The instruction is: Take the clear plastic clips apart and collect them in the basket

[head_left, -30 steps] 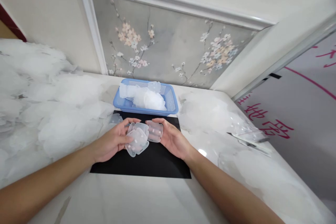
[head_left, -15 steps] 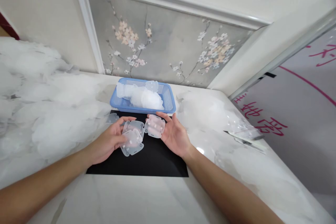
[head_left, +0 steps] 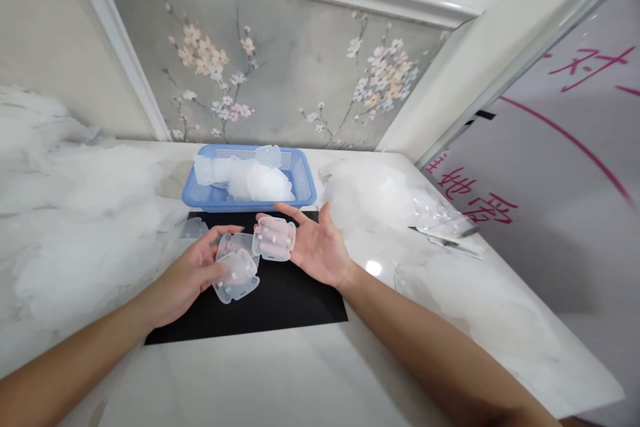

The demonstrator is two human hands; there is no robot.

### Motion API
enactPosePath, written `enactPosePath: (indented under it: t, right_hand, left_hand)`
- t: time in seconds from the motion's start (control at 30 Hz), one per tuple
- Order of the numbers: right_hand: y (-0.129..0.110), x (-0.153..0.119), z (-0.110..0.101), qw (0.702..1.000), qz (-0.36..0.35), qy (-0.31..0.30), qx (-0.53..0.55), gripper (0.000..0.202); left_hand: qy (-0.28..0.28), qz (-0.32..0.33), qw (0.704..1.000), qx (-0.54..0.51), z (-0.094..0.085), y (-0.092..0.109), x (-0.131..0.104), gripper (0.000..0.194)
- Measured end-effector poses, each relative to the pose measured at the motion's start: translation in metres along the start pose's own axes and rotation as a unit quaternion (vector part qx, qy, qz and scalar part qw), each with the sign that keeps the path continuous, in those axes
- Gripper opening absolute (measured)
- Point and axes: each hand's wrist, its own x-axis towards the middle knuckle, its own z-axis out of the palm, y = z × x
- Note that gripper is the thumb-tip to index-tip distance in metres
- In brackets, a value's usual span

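Note:
My left hand (head_left: 187, 277) pinches two overlapping translucent plastic pieces (head_left: 235, 278), which have scalloped edges and small round bumps, between thumb and fingers. Palm up, my right hand (head_left: 324, 248) holds a similar single piece (head_left: 274, 239) lying across its fingers, which show pink through the plastic. The inner edges of the pieces in both hands meet or overlap; contact is hard to tell. Both hands are above a black mat (head_left: 300, 303). Beyond my left fingers, another clear piece (head_left: 194, 229) lies at the mat's back left corner.
Behind the mat stands a blue plastic basket (head_left: 240, 205) with more translucent pieces inside. Large whitish heaps (head_left: 80, 240) fill the left side, and another heap (head_left: 370, 193) lies at right. Farther right are clear bags and a thin tool (head_left: 445, 240). A framed floral panel (head_left: 290, 53) backs the table.
The camera view has turned, so the scene sits farther left. My right palm has opened flatter, with the thumb lifted and the piece resting on the fingers. My left hand keeps its two pieces.

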Motion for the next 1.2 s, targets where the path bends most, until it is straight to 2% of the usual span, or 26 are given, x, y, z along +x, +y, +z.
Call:
enactPosePath:
  t: [0.2,0.27,0.33,0.43,0.5,0.87,0.97,1.2]
  right_hand:
    - [0.000,-0.001,0.000,1.000,0.002,-0.020,-0.002,0.073]
    - [0.002,0.000,0.000,1.000,-0.010,-0.021,-0.014,0.064]
    - [0.005,0.001,0.000,0.999,-0.027,0.001,-0.040,0.053]
    - [0.009,0.002,-0.001,0.995,-0.041,0.052,-0.071,0.047]
    - [0.011,0.003,-0.002,0.995,-0.041,0.060,-0.072,0.043]
    - [0.007,0.000,0.000,0.999,-0.036,-0.008,-0.033,0.067]
    - [0.006,-0.002,0.000,0.999,-0.023,-0.025,-0.018,0.067]
    - [0.007,-0.001,-0.002,1.000,-0.013,-0.020,-0.010,0.066]
  left_hand:
    - [-0.012,0.003,1.000,0.007,-0.002,-0.002,0.000,0.065]
    - [-0.016,0.003,1.000,0.010,-0.002,-0.003,0.000,0.065]
    - [-0.017,0.005,1.000,0.014,-0.002,-0.003,0.000,0.066]
    - [-0.016,0.003,1.000,0.017,-0.001,-0.002,-0.001,0.070]
    - [-0.014,0.001,1.000,0.015,0.000,-0.001,-0.001,0.071]
    - [-0.023,0.008,0.999,0.022,-0.001,-0.003,-0.001,0.063]
    - [-0.028,0.010,0.999,0.022,-0.002,-0.004,0.000,0.061]
    - [-0.037,0.005,0.999,0.020,-0.003,-0.007,0.000,0.062]
